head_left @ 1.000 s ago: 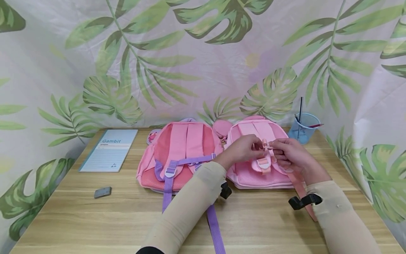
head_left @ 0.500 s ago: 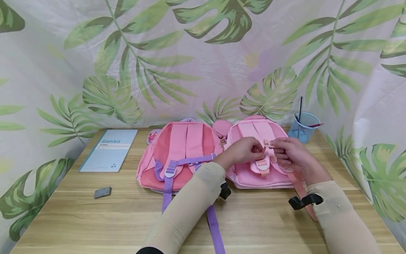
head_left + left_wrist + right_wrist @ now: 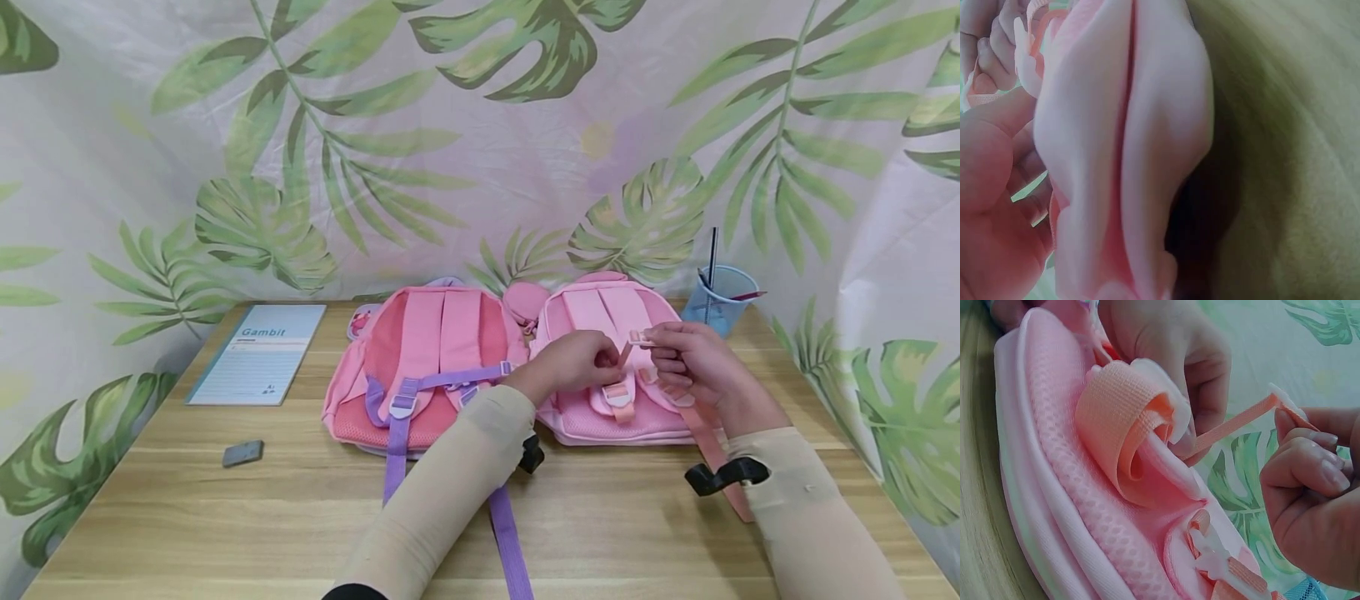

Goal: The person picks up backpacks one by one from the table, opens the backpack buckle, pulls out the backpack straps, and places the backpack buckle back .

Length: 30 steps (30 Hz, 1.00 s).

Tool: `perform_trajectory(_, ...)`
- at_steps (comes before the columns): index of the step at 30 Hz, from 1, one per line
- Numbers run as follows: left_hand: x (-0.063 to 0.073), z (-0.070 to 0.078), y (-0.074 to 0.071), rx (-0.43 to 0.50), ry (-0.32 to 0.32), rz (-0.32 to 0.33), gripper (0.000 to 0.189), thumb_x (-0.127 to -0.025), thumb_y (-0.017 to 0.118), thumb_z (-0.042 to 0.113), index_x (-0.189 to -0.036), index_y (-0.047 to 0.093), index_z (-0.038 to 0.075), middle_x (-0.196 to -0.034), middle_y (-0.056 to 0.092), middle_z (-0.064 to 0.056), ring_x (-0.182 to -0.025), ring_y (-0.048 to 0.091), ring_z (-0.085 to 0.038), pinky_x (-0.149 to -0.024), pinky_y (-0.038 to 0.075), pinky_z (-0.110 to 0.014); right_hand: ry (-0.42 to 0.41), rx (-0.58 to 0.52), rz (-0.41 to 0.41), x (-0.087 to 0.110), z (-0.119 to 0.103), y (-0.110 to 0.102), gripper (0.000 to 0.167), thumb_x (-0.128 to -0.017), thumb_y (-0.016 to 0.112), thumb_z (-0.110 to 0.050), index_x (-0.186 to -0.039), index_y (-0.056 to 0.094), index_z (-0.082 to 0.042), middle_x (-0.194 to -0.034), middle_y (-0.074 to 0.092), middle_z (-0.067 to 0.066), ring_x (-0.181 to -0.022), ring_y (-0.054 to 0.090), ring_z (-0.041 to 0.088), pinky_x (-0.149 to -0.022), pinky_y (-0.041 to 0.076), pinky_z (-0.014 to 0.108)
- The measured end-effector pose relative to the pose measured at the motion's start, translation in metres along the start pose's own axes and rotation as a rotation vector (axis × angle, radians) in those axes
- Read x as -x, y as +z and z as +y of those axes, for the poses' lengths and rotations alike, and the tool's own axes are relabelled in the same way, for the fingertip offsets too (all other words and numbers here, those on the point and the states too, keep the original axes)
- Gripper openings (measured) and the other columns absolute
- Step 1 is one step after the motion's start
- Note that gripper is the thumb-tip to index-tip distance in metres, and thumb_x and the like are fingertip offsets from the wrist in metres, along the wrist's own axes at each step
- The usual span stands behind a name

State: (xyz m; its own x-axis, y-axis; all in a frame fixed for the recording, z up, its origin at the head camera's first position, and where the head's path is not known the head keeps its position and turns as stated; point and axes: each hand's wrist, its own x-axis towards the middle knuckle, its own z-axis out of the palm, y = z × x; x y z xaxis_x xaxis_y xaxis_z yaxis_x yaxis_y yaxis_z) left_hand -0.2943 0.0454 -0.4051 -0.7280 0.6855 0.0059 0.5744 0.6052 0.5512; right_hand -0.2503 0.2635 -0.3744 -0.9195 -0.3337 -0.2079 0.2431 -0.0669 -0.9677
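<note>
A light pink backpack lies with its shoulder straps up, and both hands work just above it. The right hand pinches a small pale plastic buckle threaded with peach webbing, thumb against forefinger. From the buckle a narrow peach strap runs taut down to the left hand, which pinches it between thumb and fingers. Below them, another buckle sits on a shoulder strap of the bag. A loop of wider peach webbing curls beside the left hand in the right wrist view.
To the left lies a second pink backpack with purple straps trailing toward the front. A notebook and a grey eraser-like block are at the left. A blue mesh pen cup stands at the back right.
The hands have drawn apart: the left has dropped slightly, the right has shifted a little right with the buckle. The strap between them now shows as a longer, straight stretch.
</note>
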Motion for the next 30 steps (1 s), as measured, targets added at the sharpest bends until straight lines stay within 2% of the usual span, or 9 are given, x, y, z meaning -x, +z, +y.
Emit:
perform_trajectory(7,0.000,0.001,-0.002,-0.041,0.004,0.001,0.018,-0.102,0.076,0.032,-0.105,0.079,0.015,-0.090,0.066,0.006,-0.083,0.057,-0.006,-0.077,0.045,-0.018,0.002,-0.049,0.010,0.001,-0.001,-0.001,0.036,-0.115,0.043,-0.010,-0.085,0.062,-0.014,-0.065,0.041,-0.007,-0.053,0.024,0.012,-0.052,0.017,0.026)
perform_trajectory(10,0.001,0.001,-0.005,-0.047,0.003,-0.005,0.019,-0.102,0.075,0.034,-0.106,0.078,0.015,-0.091,0.067,0.007,-0.085,0.057,-0.006,-0.078,0.046,-0.018,0.002,-0.027,0.011,0.001,-0.001,-0.002,0.035,-0.115,0.043,-0.010,-0.085,0.063,-0.014,-0.065,0.042,-0.008,-0.054,0.025,0.011,-0.051,0.020,0.024)
perform_trajectory(15,0.006,0.003,-0.020,0.016,-0.002,0.035,0.031,-0.102,0.077,0.036,-0.119,0.075,0.010,-0.098,0.069,0.003,-0.089,0.060,-0.008,-0.083,0.048,-0.019,0.018,0.058,0.009,0.002,-0.001,-0.004,0.031,-0.115,0.046,-0.015,-0.090,0.064,-0.015,-0.068,0.042,-0.007,-0.053,0.035,0.007,-0.049,0.031,0.019)
perform_trajectory(20,0.007,0.012,-0.035,0.105,0.038,0.106,0.044,-0.104,0.075,0.038,-0.132,0.070,0.005,-0.106,0.069,0.000,-0.094,0.062,-0.010,-0.085,0.050,-0.019,0.028,0.108,0.019,0.003,-0.001,-0.007,0.028,-0.115,0.049,-0.019,-0.093,0.067,-0.015,-0.070,0.044,-0.007,-0.054,0.039,0.006,-0.049,0.035,0.018)
perform_trajectory(27,0.005,0.021,-0.038,0.070,0.106,0.118,0.028,-0.106,0.072,0.030,-0.122,0.075,0.007,-0.104,0.073,-0.002,-0.094,0.064,-0.010,-0.085,0.049,-0.017,0.016,0.109,0.001,0.002,0.002,-0.005,0.029,-0.115,0.051,-0.018,-0.095,0.071,-0.016,-0.068,0.046,-0.007,-0.054,0.038,0.007,-0.050,0.035,0.019)
perform_trajectory(30,0.005,0.021,-0.039,0.059,0.109,0.112,0.025,-0.105,0.074,0.030,-0.119,0.076,0.009,-0.101,0.073,-0.001,-0.092,0.064,-0.009,-0.084,0.049,-0.017,0.009,0.104,-0.014,0.001,0.003,-0.005,0.029,-0.115,0.050,-0.017,-0.095,0.071,-0.016,-0.068,0.045,-0.007,-0.055,0.037,0.008,-0.050,0.035,0.019)
